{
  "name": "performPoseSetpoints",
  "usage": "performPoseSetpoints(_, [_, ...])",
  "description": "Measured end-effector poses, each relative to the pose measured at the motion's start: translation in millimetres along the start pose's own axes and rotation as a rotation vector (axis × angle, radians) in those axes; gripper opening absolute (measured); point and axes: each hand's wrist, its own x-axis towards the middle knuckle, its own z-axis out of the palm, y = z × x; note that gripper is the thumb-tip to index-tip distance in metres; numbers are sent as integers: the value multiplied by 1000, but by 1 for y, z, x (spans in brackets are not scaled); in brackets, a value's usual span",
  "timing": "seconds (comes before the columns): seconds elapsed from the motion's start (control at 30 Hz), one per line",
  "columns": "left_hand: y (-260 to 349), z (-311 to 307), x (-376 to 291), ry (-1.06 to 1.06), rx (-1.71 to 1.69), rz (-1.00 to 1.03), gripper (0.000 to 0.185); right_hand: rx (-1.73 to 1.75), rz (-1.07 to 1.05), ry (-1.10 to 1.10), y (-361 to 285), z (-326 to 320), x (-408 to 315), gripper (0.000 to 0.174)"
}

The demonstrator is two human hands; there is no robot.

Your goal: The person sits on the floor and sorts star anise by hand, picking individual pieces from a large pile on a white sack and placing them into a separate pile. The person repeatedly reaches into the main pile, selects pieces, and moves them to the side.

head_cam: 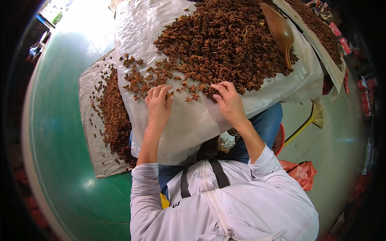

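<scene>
A large heap of dried star anise (217, 45) lies on a table covered with clear plastic sheeting (187, 126). My left hand (159, 102) rests by a thinner scatter of star anise (135, 79), fingers curled. A piece shows between its thumb and index finger; whether they grip it is unclear. At the near edge of the heap is my right hand (229, 102), its thumb and fingers apart and its fingertips beside some pods. A few loose star anise (193, 95) lie between the two hands. A brown plastic scoop (279, 28) sits on the heap's right side.
Lower left, more star anise (116, 120) covers a pale sheet (105, 168) on the green floor. Another heap (319, 27) is at upper right. By my right leg are a red basket (280, 138), a yellow-handled broom (301, 129) and a red plastic bag (301, 174).
</scene>
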Motion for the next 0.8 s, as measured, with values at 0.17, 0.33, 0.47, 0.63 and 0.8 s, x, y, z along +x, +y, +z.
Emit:
performPoseSetpoints(0.17, [28,27,5,-126,-57,144,28,-228,-221,-8,-9,14,26,26])
performPoseSetpoints(0.33, [28,33,9,-186,62,47,28,-475,-254,-177,-6,39,41,32])
performPoseSetpoints(0.47, [11,17,5,-200,68,28,28,-481,-376,-94,-5,39,41,31])
performPoseSetpoints(0.63, [9,7,6,-109,101,150,26,-456,-419,-116,-1,43,50,21])
performPoseSetpoints(0.8, [30,23,5,-219,-71,294,12,-357,-412,-152,3,43,53,15])
